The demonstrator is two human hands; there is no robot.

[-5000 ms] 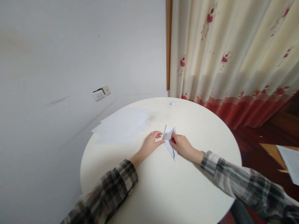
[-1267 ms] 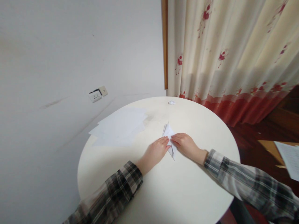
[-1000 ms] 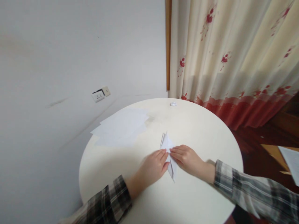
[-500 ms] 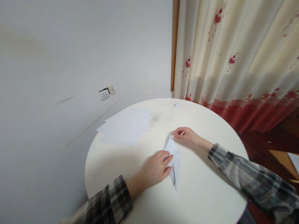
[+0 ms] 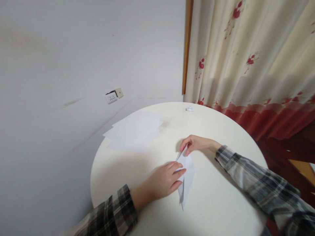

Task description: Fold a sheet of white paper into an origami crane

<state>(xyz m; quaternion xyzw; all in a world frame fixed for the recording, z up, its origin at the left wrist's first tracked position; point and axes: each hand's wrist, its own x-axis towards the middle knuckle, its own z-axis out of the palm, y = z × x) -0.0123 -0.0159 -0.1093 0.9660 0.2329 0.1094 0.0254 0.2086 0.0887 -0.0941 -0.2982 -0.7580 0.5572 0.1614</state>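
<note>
A white folded paper (image 5: 189, 178), long and kite-shaped with pointed ends, lies on the round table in front of me. My left hand (image 5: 167, 179) holds it down from the left, fingers laid across its middle and the thumb lower down. At the far tip, my right hand (image 5: 190, 144) pinches the paper between thumb and fingers. A lengthwise fold runs toward the near point. The fingers hide part of the top and the left edge.
Several loose white sheets (image 5: 134, 131) overlap on the far left of the round white table (image 5: 221, 196). A crumpled bit of paper (image 5: 189, 109) sits near the back edge. Behind are a wall with a socket (image 5: 111, 97) and a flowered curtain (image 5: 246, 65).
My right hand has come down from just beside the paper's far tip and now pinches it. The paper has turned slightly, and my left hand stays on it.
</note>
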